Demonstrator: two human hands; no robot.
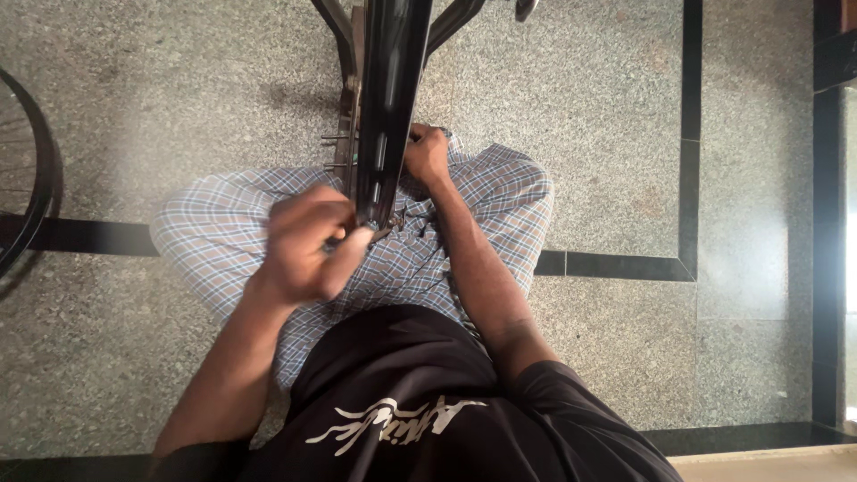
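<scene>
1. Your left hand [308, 245] pinches a small metal part, blurred, at the near edge of the upright black bicycle wheel rim [388, 98].
2. Your right hand [427, 153] clasps that rim's far side, bracing it over your checked-cloth lap [500, 201].
3. Beyond, a second wheel [31, 187] rests on the speckled stone floor [178, 80].

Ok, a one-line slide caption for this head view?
Seated on granite floor, left hand and right hand work either side of a black bicycle wheel.

Soft, even daylight is filling the scene, with a bright overexposed strip glaring at the right edge. The left hand [308, 245] is blurring with motion, while the speckled stone floor [607, 116] is staying fairly sharp. A faint shadow is lying under the dark bicycle frame [388, 89].
</scene>
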